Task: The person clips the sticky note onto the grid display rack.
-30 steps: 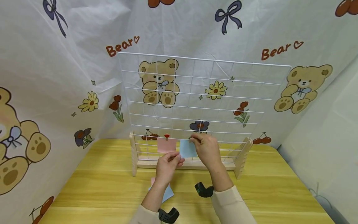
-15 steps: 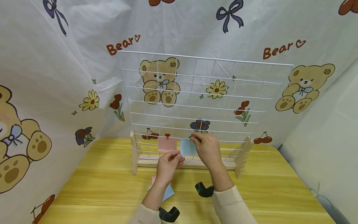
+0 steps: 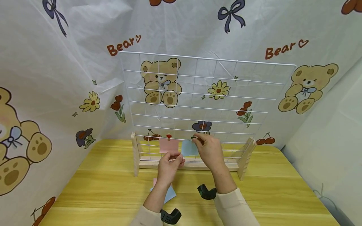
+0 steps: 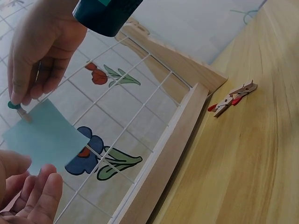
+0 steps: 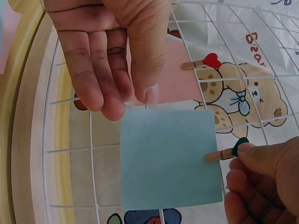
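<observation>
A light blue paper square point(image 5: 170, 158) hangs against the white wire grid point(image 3: 195, 121), with a small wooden clothespin point(image 5: 219, 155) with a green ornament on its edge. My right hand point(image 3: 210, 150) pinches that clothespin by its ornamented end, between thumb and finger. My left hand point(image 3: 169, 166) is at the blue square's lower left corner, its fingers loosely bent. In the right wrist view its thumb tip stands just short of the paper's edge. To the left, a pink paper square point(image 3: 168, 146) hangs from a clothespin with a red heart point(image 5: 211, 61).
The grid stands in a wooden base point(image 3: 188, 166) on a wood-grain table point(image 3: 107, 188). More blue and pink papers point(image 3: 170, 195) lie near my left forearm. Several clothespins point(image 4: 233, 99) with red parts lie on the table by the base. A bear-print cloth point(image 3: 93, 37) hangs behind.
My left fingers have drawn back slightly from the blue square's corner. The right hand stays at the green clothespin, and a bit more of its ornament shows.
</observation>
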Tool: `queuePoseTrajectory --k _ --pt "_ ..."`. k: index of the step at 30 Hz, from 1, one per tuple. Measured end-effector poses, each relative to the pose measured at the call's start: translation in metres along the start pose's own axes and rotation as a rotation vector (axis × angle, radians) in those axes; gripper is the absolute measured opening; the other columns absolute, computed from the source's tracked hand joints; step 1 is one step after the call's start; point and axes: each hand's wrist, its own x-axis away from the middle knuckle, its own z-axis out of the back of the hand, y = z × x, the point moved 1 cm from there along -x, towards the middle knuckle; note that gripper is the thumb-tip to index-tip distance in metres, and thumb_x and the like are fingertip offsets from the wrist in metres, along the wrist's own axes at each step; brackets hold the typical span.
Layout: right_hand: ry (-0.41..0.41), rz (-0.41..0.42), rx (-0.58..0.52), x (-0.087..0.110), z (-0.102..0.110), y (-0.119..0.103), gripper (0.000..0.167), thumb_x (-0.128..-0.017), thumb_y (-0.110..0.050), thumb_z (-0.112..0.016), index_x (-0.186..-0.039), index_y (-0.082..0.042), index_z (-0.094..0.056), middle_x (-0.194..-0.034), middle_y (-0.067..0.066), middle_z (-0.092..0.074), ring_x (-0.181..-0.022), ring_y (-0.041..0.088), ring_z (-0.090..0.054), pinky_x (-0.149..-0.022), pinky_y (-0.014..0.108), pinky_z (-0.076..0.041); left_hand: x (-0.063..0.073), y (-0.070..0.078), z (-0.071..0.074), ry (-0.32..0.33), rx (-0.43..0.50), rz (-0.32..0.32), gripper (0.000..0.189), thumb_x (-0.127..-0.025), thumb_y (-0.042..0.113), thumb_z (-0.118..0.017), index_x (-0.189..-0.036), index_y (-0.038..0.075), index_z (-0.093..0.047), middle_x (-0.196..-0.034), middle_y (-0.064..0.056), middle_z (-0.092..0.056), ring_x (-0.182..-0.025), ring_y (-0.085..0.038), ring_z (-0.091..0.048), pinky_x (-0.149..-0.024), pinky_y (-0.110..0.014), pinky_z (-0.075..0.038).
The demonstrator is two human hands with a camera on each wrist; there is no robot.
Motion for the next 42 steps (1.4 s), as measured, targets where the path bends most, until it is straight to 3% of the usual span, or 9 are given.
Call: queuePoseTrajectory --k 6,14,17,23,28,42 --pt "0.020 0.026 -0.020 0.001 0.001 0.001 0.023 -0.093 -0.016 -0.076 -0.115 -0.010 -0.078 -0.084 0.006 -0.076 -0.066 0.016 -0.062 -0.057 0.027 -0.047 0.000 0.001 -0.001 0.007 0.003 0.012 0.021 -0.095 0.003 -0.069 -0.112 -0.009 -0.064 -0.098 -0.011 -0.063 -0.087 -0.026 -0.076 -0.076 -0.027 -0.063" --pt "0.050 0.040 -0.051 0.006 0.003 0.001 0.022 -0.093 -0.016 -0.076 -0.113 -0.009 -0.078 -0.083 0.006 -0.076 -0.068 0.016 -0.066 -0.059 0.029 -0.052 -0.001 0.000 -0.002 0.005 -0.011 0.012 0.022 -0.095 0.005 -0.071 -0.109 -0.010 -0.064 -0.094 -0.010 -0.064 -0.079 -0.016 -0.075 -0.075 -0.028 -0.063" --pt "0.059 0.021 -0.063 0.010 0.004 -0.001 0.022 -0.093 -0.018 -0.076 -0.112 -0.007 -0.078 -0.083 0.006 -0.076 -0.069 0.017 -0.067 -0.061 0.030 -0.055 0.000 0.001 -0.002 0.001 -0.007 0.016 0.023 -0.095 0.006 -0.071 -0.110 -0.010 -0.064 -0.095 -0.010 -0.064 -0.078 -0.014 -0.074 -0.077 -0.029 -0.063" --pt "0.074 -0.040 -0.095 0.018 0.007 -0.001 0.015 -0.094 -0.023 -0.075 -0.098 -0.009 -0.077 -0.080 0.005 -0.074 -0.067 0.014 -0.064 -0.060 0.026 -0.052 0.001 0.003 -0.002 0.000 -0.013 0.021 0.022 -0.095 0.007 -0.071 -0.109 -0.009 -0.065 -0.095 -0.011 -0.064 -0.084 -0.022 -0.076 -0.078 -0.030 -0.063" --pt "0.073 -0.042 -0.094 0.023 0.006 0.003 0.015 -0.093 -0.022 -0.076 -0.089 -0.008 -0.075 -0.075 0.004 -0.073 -0.062 0.012 -0.064 -0.058 0.024 -0.052 0.001 0.004 -0.002 0.005 -0.015 0.024 0.021 -0.095 0.007 -0.071 -0.108 -0.009 -0.065 -0.094 -0.009 -0.064 -0.080 -0.018 -0.075 -0.078 -0.032 -0.063" --pt "0.008 -0.127 -0.100 0.048 -0.008 0.021 0.015 -0.093 -0.022 -0.076 -0.083 -0.011 -0.074 -0.071 -0.001 -0.070 -0.063 0.007 -0.062 -0.059 0.023 -0.053 0.003 0.006 -0.002 0.000 -0.055 0.011 0.024 -0.096 0.013 -0.071 -0.108 -0.007 -0.066 -0.091 -0.008 -0.065 -0.078 -0.016 -0.074 -0.075 -0.027 -0.062"
